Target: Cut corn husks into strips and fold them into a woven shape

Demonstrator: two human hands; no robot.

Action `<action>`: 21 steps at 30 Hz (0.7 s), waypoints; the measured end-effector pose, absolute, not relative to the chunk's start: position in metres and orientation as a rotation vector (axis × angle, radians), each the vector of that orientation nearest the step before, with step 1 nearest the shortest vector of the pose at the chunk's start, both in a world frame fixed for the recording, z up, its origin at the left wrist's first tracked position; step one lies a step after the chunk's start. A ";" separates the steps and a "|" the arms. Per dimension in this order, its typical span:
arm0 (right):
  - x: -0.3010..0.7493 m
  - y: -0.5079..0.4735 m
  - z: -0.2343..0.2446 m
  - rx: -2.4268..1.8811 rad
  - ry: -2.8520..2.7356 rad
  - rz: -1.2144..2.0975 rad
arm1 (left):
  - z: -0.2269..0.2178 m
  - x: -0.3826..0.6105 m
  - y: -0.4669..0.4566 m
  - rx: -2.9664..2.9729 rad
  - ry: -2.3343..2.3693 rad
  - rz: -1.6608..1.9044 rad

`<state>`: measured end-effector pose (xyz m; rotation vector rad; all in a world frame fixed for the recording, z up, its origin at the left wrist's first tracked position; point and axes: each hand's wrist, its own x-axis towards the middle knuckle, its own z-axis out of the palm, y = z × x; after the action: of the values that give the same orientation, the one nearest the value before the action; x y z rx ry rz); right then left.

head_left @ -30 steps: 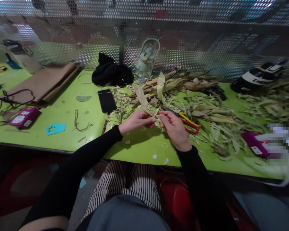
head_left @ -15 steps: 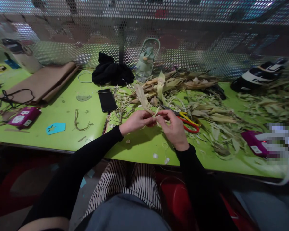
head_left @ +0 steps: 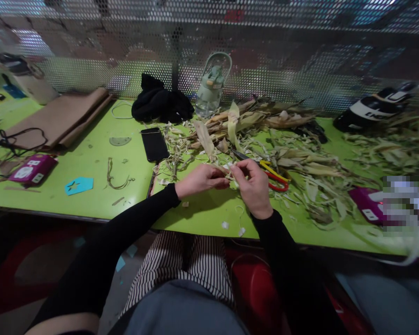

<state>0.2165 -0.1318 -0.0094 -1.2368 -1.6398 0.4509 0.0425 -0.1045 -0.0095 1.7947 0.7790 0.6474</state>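
Observation:
Close together over the green table [head_left: 202, 216], both my hands work on pale dried corn husk. My left hand [head_left: 200, 180] pinches a strip of husk [head_left: 216, 166] between thumb and fingers. The fingertips of my right hand [head_left: 250, 185] are closed on the strip's other end, just right of the left fingers; the small end itself is partly hidden. Right behind my right hand lie scissors [head_left: 278, 182] with red and yellow handles. A pile of husks [head_left: 254, 122] and loose shreds spreads beyond my hands.
A black phone [head_left: 154, 144], black cloth [head_left: 160, 103] and a green bottle [head_left: 211, 90] stand or lie behind. To the left are brown paper [head_left: 63, 118], a protractor [head_left: 120, 141], a blue tag [head_left: 79, 185] and a purple box [head_left: 33, 170]. A dark bottle [head_left: 372, 109] lies at right.
My right fingers have drawn slightly right and away from my left fingers, which were nearly touching them. My left hand stays almost in place. The view has shifted a little.

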 end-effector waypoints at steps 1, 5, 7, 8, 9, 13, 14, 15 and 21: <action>0.216 -0.132 -0.010 -1.241 -1.635 0.450 | -0.011 0.043 -0.105 1.810 0.784 0.664; 0.217 -0.131 -0.011 -1.237 -1.616 0.464 | -0.014 0.045 -0.108 1.866 0.821 0.750; 0.217 -0.129 -0.013 -1.232 -1.602 0.476 | -0.014 0.046 -0.110 1.863 0.829 0.764; 0.217 -0.128 -0.014 -1.231 -1.596 0.487 | -0.013 0.046 -0.110 1.848 0.822 0.765; 0.218 -0.127 -0.014 -1.230 -1.595 0.508 | -0.012 0.046 -0.111 1.819 0.806 0.767; 0.220 -0.123 -0.016 -1.216 -1.589 0.615 | -0.008 0.048 -0.110 1.568 0.731 0.768; 0.220 -0.123 -0.015 -1.220 -1.578 0.624 | -0.006 0.048 -0.110 1.501 0.737 0.772; 0.221 -0.124 -0.015 -1.228 -1.567 0.629 | -0.005 0.047 -0.109 1.449 0.757 0.780; 0.219 -0.130 -0.011 -1.238 -1.686 0.616 | 0.001 0.042 -0.104 1.410 0.929 0.816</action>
<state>0.2191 -0.1298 -0.0107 -1.2376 -1.6856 0.6157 0.0419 -0.1039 0.0015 1.4103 0.9288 0.8157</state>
